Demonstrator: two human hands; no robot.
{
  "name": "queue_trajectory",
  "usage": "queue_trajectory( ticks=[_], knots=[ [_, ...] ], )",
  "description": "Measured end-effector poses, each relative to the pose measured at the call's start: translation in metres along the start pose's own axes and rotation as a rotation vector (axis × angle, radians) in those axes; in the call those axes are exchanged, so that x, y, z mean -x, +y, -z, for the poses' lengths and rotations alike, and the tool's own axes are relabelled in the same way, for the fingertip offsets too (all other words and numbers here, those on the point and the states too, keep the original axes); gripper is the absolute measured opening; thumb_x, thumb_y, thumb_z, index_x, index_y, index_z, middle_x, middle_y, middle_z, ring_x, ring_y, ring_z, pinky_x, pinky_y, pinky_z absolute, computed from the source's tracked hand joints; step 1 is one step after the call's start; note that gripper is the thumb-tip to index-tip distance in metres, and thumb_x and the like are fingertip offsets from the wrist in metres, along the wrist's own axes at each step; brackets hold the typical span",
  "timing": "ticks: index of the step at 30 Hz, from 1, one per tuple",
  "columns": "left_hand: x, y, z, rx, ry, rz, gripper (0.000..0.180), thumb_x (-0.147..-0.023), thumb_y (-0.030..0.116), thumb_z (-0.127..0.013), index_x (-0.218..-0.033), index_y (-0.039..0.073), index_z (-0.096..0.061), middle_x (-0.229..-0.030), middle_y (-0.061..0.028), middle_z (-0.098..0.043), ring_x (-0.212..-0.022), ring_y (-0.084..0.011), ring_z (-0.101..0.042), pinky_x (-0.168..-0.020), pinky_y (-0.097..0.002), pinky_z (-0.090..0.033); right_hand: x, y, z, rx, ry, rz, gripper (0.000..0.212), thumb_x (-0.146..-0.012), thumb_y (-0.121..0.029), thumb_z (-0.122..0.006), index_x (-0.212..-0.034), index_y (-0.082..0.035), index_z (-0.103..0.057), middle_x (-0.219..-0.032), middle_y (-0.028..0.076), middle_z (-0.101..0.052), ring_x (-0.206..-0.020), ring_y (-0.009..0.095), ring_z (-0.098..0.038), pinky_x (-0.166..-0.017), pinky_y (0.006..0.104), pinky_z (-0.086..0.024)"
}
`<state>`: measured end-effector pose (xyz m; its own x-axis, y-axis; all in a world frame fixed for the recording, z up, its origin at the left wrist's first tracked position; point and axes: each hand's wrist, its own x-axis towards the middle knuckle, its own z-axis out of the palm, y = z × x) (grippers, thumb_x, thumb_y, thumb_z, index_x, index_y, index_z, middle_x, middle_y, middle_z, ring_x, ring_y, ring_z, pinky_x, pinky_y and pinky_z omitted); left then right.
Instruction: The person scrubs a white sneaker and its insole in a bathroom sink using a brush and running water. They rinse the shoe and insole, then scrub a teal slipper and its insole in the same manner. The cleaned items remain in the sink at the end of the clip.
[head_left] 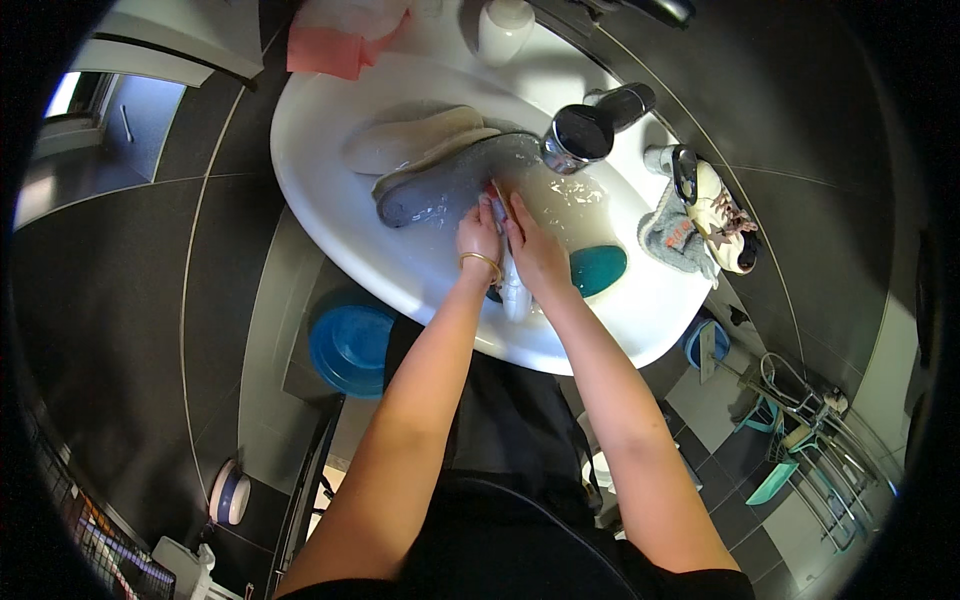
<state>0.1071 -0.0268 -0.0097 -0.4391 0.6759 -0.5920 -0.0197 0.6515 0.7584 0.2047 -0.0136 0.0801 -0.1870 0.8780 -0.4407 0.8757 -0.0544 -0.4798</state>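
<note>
In the white washbasin (300,190), my left hand (480,238) and my right hand (540,255) are close together over cloudy water. Their fingers close on a slim white object (516,296) with a rounded near end, its far end reddish and brown. My fingers hide much of it, so its kind is unclear. Left of my hands lie a pale insole-shaped piece (415,140) and a dark grey one (445,180), both wet. A teal oval object (598,270) rests beside my right wrist. On my left wrist is a gold bangle (481,262).
A dark shiny faucet (580,135) overhangs the basin. White sneakers (720,215) and a grey cloth (672,235) sit on the right rim. At the back are a white bottle (505,32) and a pink cloth (345,45). A blue tub (350,350) stands below left.
</note>
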Motion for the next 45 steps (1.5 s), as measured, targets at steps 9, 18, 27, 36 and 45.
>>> queue_trajectory(
  ticks=[9, 18, 27, 36, 45],
  knots=[
    [0.005, 0.007, -0.006, 0.068, 0.108, -0.016, 0.047, -0.098, 0.032, -0.042, -0.098, -0.01, -0.063, -0.092, -0.028, -0.065, -0.079, -0.0354, -0.062, -0.075, -0.0401, -0.047, -0.007, 0.001, -0.004, 0.187, 0.02, 0.041, 0.045, -0.098, -0.036, -0.041, -0.141, -0.021, -0.041, -0.086, 0.022, -0.066, -0.072, 0.041, -0.063, -0.067, 0.0499, -0.05],
    [0.007, 0.003, -0.009, 0.205, 0.065, 0.148, 0.047, -0.096, 0.032, -0.044, -0.09, -0.01, -0.064, -0.081, -0.0263, -0.065, -0.071, -0.0334, -0.061, -0.07, -0.0423, -0.045, 0.017, 0.001, 0.017, 0.23, -0.171, -0.065, 0.045, -0.097, -0.034, -0.042, -0.141, -0.022, -0.04, -0.093, 0.024, -0.064, -0.082, 0.044, -0.062, -0.074, 0.0526, -0.047],
    [0.0, -0.006, -0.01, 0.225, 0.008, 0.156, 0.046, -0.095, 0.031, -0.043, -0.098, -0.01, -0.065, -0.086, -0.0273, -0.066, -0.078, -0.0335, -0.063, -0.074, -0.042, -0.046, 0.036, 0.014, 0.013, 0.234, -0.119, 0.063, 0.047, -0.097, -0.038, -0.04, -0.142, -0.022, -0.037, -0.084, 0.024, -0.065, -0.076, 0.043, -0.064, -0.064, 0.0509, -0.051],
    [-0.047, 0.006, -0.006, 0.066, -0.274, 0.403, 0.053, -0.095, 0.045, -0.045, -0.095, -0.004, -0.067, -0.085, -0.0135, -0.067, -0.071, -0.0232, -0.06, -0.069, -0.0379, -0.048, 0.024, 0.029, 0.023, -0.081, -0.011, 0.005, 0.049, -0.097, -0.038, -0.044, -0.143, -0.021, -0.038, -0.112, 0.023, -0.062, -0.099, 0.037, -0.062, -0.086, 0.0436, -0.047],
    [0.055, 0.107, 0.018, 0.2, -0.581, -0.18, 0.037, -0.095, 0.036, -0.054, -0.088, 0.001, -0.062, -0.069, 0.0043, -0.05, -0.062, -0.0057, -0.04, -0.055, -0.0237, -0.036, 0.093, 0.022, 0.098, -0.922, 0.244, -0.207, 0.047, -0.099, -0.017, -0.049, -0.145, -0.017, -0.038, -0.077, -0.01, -0.039, -0.061, 0.0, -0.028, -0.052, 0.0148, -0.023]
  ],
)
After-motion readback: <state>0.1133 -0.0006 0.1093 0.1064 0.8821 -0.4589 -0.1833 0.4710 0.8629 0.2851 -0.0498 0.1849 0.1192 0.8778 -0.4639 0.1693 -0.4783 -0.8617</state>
